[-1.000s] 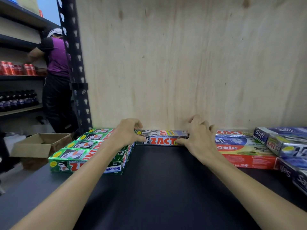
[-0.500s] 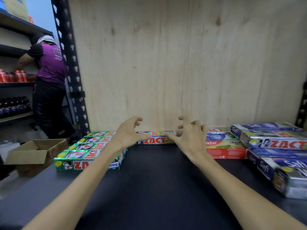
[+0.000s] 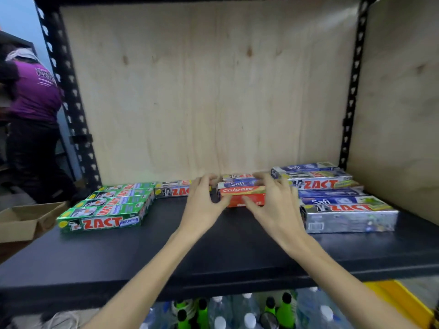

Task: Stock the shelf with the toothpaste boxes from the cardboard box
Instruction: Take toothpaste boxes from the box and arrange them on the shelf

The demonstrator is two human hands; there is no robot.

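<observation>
On the black shelf [image 3: 152, 248], a red Colgate box [image 3: 247, 199] lies at the back middle with a blue Safi box [image 3: 237, 184] stacked behind it. My left hand [image 3: 202, 207] has spread fingers and its thumb touches the Colgate box's left end. My right hand [image 3: 275, 205] lies over the box's right part, thumb on the front face and fingers on top. A silver ZACT box [image 3: 172, 189] sits left of my hands. Green ZACT boxes [image 3: 107, 206] lie in a row at the left. The cardboard box [image 3: 21, 222] stands open at the far left.
Stacked Safi and silver ZACT boxes [image 3: 344, 210] fill the shelf's right side. Black uprights [image 3: 71, 103] frame a plywood back panel. A person in a purple shirt [image 3: 31, 103] stands at the left. Bottles [image 3: 225, 312] stand under the shelf, next to a yellow crate [image 3: 403, 302].
Both hands let go of the silver ZACT box at the back and moved right onto the Colgate box. The view pulled back and now shows the shelf's front edge.
</observation>
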